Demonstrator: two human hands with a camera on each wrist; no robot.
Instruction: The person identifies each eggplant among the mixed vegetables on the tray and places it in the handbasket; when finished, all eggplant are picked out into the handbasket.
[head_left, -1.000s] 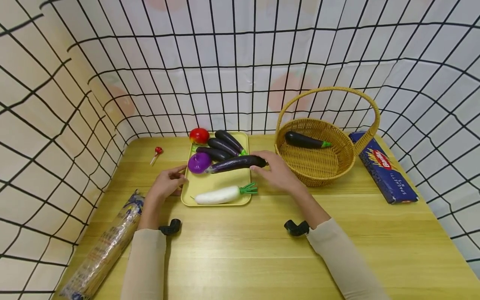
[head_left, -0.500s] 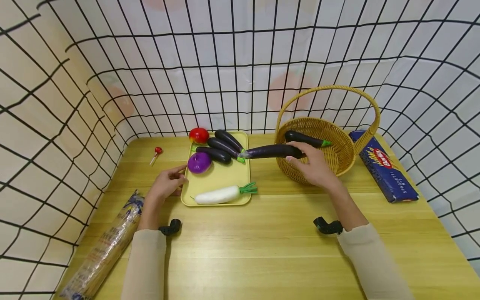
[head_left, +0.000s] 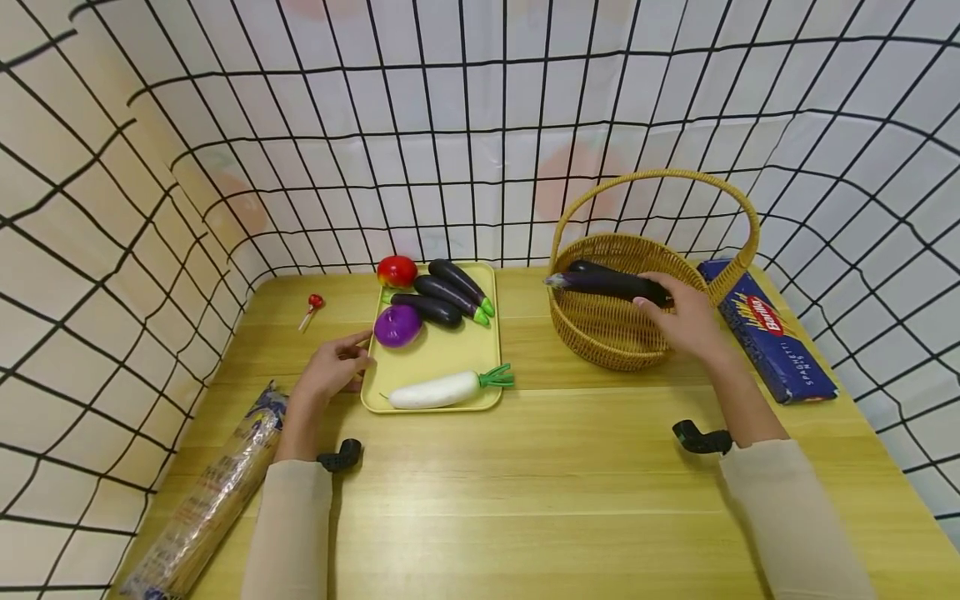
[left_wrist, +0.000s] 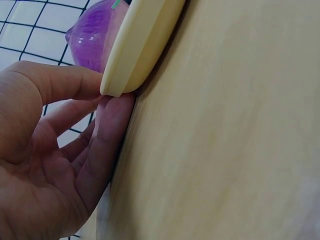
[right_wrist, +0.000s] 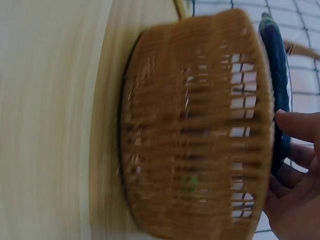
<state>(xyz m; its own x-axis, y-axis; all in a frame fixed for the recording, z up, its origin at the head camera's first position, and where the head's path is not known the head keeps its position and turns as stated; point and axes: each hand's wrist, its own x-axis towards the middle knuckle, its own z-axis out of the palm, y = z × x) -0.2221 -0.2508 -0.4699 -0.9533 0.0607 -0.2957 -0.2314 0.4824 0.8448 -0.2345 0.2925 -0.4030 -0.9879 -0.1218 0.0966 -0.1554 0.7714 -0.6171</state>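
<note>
- Head view: with our right hand [head_left: 681, 318] we pinch an eggplant [head_left: 600, 286] over the basket [head_left: 600, 350], at 3 o'clock from the yellow tray [head_left: 442, 358].
- With our left hand [head_left: 330, 367] we pinch the tray's edge near 9 o'clock.
- We see a white radish [head_left: 435, 391] at its 6 o'clock.

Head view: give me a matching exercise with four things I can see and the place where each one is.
1. Dark-purple eggplant with a pale tip
2. Long white radish with green leaves
3. Flat blue spaghetti packet
4. Small red lollipop

A. Right of the round wicker basket
B. On the table, left of the tray
C. In the person's right hand
D. On the rectangular yellow tray

Pairs: 1-C, 2-D, 3-A, 4-B
</note>
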